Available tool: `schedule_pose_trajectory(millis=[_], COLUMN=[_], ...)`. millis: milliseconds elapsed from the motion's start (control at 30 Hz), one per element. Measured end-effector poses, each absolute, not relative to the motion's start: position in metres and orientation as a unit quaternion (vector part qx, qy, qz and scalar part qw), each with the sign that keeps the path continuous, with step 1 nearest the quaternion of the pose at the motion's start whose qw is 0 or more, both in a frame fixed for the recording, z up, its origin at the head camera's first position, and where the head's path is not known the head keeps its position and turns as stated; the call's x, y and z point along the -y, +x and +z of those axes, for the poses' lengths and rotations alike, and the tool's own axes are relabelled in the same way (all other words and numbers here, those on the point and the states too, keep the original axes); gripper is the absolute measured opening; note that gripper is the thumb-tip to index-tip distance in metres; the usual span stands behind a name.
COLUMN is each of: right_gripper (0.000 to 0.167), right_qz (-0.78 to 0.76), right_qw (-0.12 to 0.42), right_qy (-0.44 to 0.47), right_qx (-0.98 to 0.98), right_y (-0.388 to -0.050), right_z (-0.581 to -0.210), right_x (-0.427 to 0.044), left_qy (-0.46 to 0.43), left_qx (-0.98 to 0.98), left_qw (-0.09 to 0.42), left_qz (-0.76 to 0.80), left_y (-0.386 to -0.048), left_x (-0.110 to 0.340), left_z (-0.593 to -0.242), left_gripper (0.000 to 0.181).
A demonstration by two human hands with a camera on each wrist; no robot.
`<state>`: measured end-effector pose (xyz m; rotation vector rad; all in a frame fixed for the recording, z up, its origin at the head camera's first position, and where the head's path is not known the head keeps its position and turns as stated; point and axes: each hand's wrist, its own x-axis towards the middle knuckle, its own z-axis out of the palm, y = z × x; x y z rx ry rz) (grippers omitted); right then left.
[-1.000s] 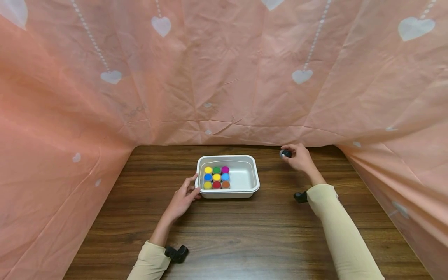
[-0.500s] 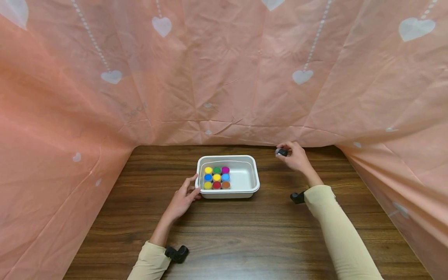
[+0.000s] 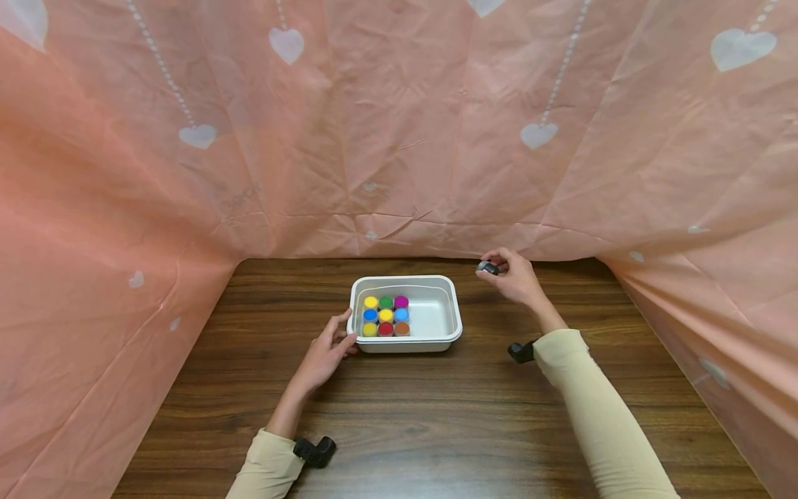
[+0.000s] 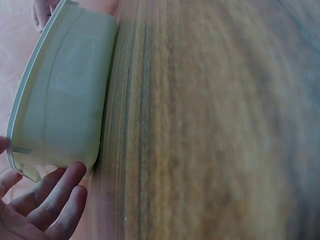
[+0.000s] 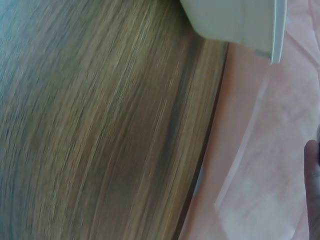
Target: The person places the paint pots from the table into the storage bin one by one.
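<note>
A white plastic tub [image 3: 439,322] stands on the wooden table. Its left side holds several small jars [image 3: 386,315] in rows, with yellow, green, purple, blue, red and brown lids. My left hand [image 3: 324,353] grips the tub's left end at the rim; in the left wrist view its fingers [image 4: 55,200] touch the outer wall. Above the table, behind and right of the tub, my right hand [image 3: 516,277] pinches a small black-and-clear jar [image 3: 488,267] between thumb and fingers. Only a fingertip of that hand shows in the right wrist view.
Brown wooden table [image 3: 399,416] surrounds the tub. A pink cloth [image 3: 399,138] with white hearts hangs behind the table and along both sides. A black wrist camera [image 3: 314,452] sits on the left wrist, another camera [image 3: 521,352] on the right.
My right hand has moved left and slightly back with the black-and-clear jar, tilting it a little. The left hand, tub and coloured jars stay in place.
</note>
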<state>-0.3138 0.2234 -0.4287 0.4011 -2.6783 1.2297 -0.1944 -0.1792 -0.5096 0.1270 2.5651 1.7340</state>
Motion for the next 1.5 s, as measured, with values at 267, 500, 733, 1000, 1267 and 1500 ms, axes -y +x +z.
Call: schedule_pose_trajectory(millis=[267, 500, 733, 1000, 1267, 1500], right_gripper=[0.038, 0.041, 0.040, 0.037, 0.033, 0.036], right_qz=[0.431, 0.444, 0.463, 0.470, 0.470, 0.459], right_qw=[0.073, 0.063, 0.053, 0.039, 0.029, 0.021], right_qy=[0.153, 0.163, 0.169, 0.175, 0.190, 0.196], right_qx=[0.886, 0.879, 0.868, 0.864, 0.861, 0.866], right_y=[-0.312, -0.312, -0.310, -0.308, -0.305, -0.304], right_z=[-0.426, -0.427, -0.427, -0.429, -0.432, -0.439], right_x=[-0.210, -0.200, -0.189, -0.173, -0.156, -0.146], left_qy=[0.042, 0.042, 0.041, 0.040, 0.041, 0.040], left_qx=[-0.831, -0.830, -0.827, -0.826, -0.822, -0.826], left_qw=[0.025, 0.025, 0.026, 0.029, 0.022, 0.029], left_qz=[0.555, 0.555, 0.560, 0.562, 0.568, 0.562], left_y=[-0.194, -0.193, -0.194, -0.194, -0.193, -0.194], left_x=[0.179, 0.180, 0.179, 0.179, 0.180, 0.179], left_z=[-0.506, -0.506, -0.507, -0.505, -0.505, -0.506], left_gripper=[0.053, 0.054, 0.054, 0.054, 0.056, 0.054])
